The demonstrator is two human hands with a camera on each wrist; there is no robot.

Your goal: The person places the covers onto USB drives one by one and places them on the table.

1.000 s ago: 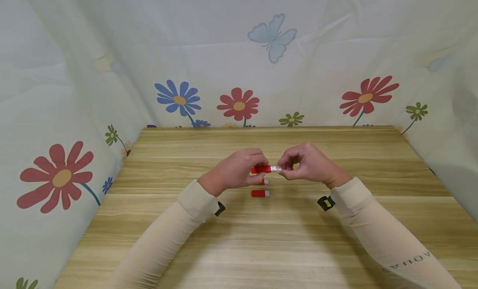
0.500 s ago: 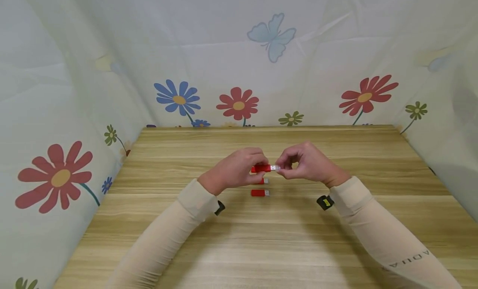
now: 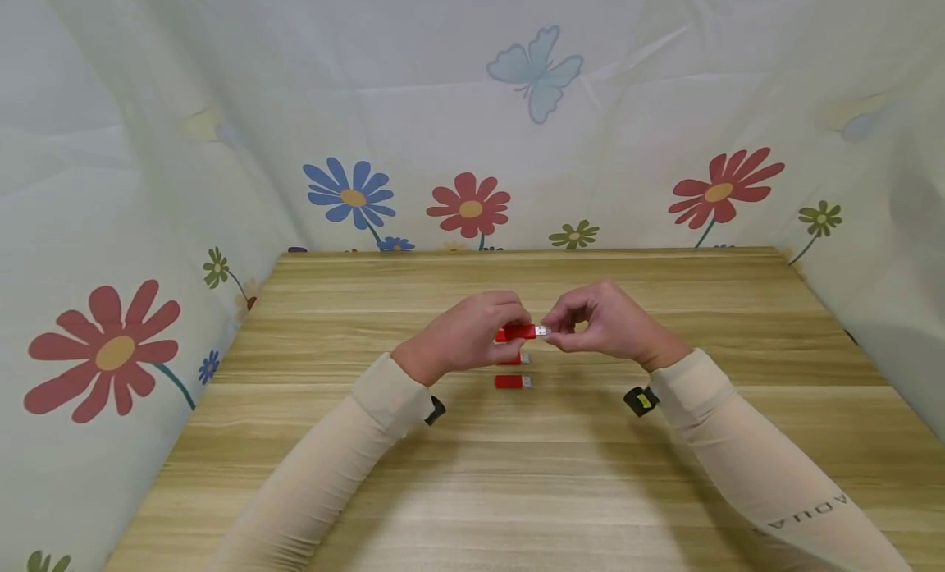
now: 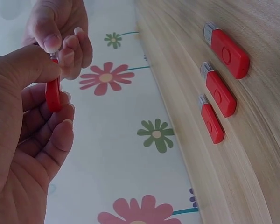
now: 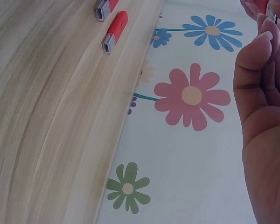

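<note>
In the head view my left hand (image 3: 468, 332) grips a red USB stick (image 3: 515, 333) above the table, its metal plug pointing right. The thumb and fingertips of my right hand (image 3: 616, 326) pinch a small clear cap (image 3: 547, 331) at the plug's end. From the left wrist, the held USB stick (image 4: 53, 93) appears edge-on between thumb and fingers; the cap is mostly hidden by fingertips. Three more red USB sticks lie in a row on the table: a near one (image 4: 229, 53), a middle one (image 4: 219, 94) and a far one (image 4: 211, 122).
The wood-grained table (image 3: 472, 490) ends at a back edge against a white curtain (image 3: 413, 88) printed with flowers and a butterfly. Similar curtain hangs at both sides. A black wrist device (image 3: 641, 400) sits under my right sleeve.
My right hand has come slightly left with the cap, narrowing the distance to my left hand; less of the clear cap shows beyond the plug. My left hand holds nearly still.
</note>
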